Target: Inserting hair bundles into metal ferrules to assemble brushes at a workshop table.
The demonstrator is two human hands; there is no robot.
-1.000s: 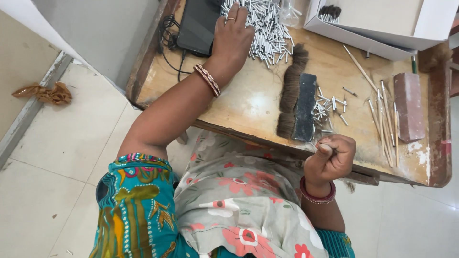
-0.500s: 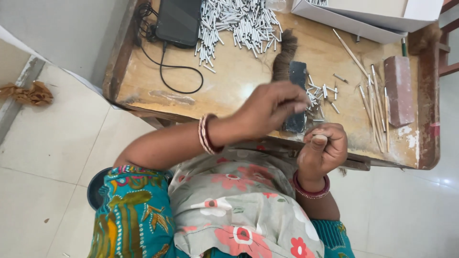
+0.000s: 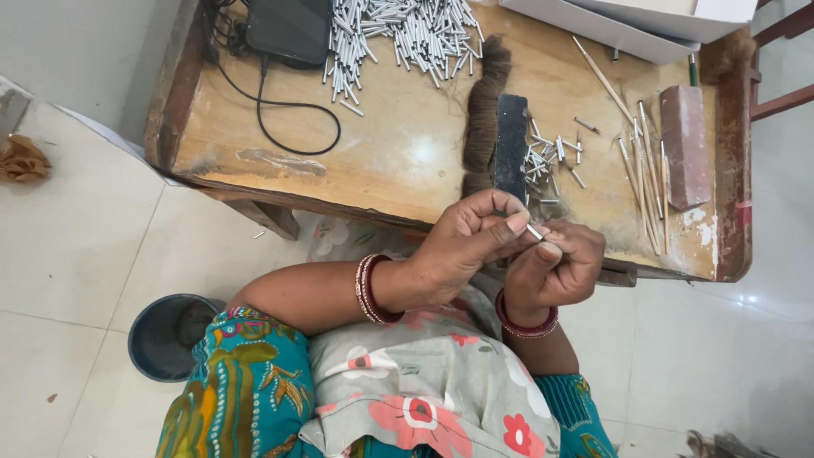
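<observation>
My left hand [image 3: 471, 246] and my right hand [image 3: 555, 267] meet just below the front edge of the wooden table [image 3: 390, 161]. Between the fingertips of both hands sits a small silver metal tube [image 3: 535, 231]. My left hand pinches the tube. My right hand is closed, thumb up against the tube's lower end. A strip of dark brown hair [image 3: 483, 119] lies on the table just beyond the hands, beside a flat black bar [image 3: 511, 144]. A few more silver tubes [image 3: 543, 157] lie scattered right of the bar.
A large heap of silver tubes [image 3: 398, 34] lies at the table's back, next to a black device [image 3: 288, 30] with a cable. Thin wooden sticks [image 3: 640, 170], a reddish block [image 3: 685, 144] and a white box [image 3: 644, 21] sit at the right. A dark bucket [image 3: 165, 335] stands on the floor.
My left hand came back from the heap of tubes at the table's back to my right hand. It now presses a silver tube against my right hand's fingertips.
</observation>
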